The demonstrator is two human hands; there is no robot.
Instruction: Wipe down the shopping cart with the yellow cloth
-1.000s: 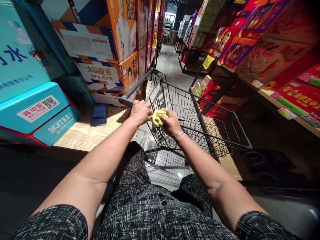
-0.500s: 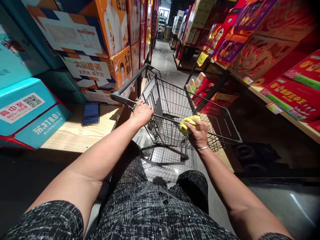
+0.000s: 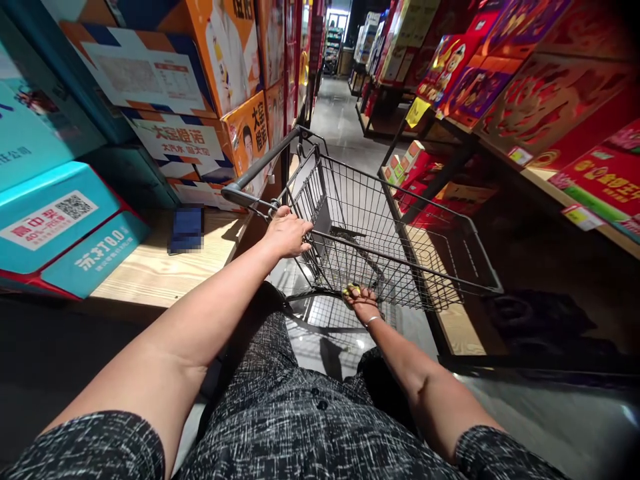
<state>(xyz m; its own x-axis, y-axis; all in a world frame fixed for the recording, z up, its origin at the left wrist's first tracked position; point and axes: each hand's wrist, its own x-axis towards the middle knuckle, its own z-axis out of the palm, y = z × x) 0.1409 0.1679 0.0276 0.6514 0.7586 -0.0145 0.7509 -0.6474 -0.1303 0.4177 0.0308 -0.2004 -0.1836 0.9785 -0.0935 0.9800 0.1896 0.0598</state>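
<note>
A black wire shopping cart (image 3: 450, 220) stands tipped on its side in the aisle before me. My left hand (image 3: 287, 233) is closed round the wire rim of the basket just below the dark push handle (image 3: 260, 170). My right hand (image 3: 361, 301) is low down, under the basket's lower edge, closed on a yellow cloth (image 3: 350, 291) pressed against the wire. Only a small part of the cloth shows past my fingers.
A wooden shelf (image 3: 165, 267) on the left carries teal boxes (image 3: 65, 233) and orange cartons (image 3: 220, 47), with a blue item (image 3: 186, 228) lying on it. Red gift boxes (image 3: 595, 180) fill the shelves on the right. The grey aisle floor (image 3: 340, 117) runs ahead.
My right hand has carried the yellow cloth from the basket rim near my left hand, out along the wire, then down under the basket's lower edge. My left hand keeps its hold.
</note>
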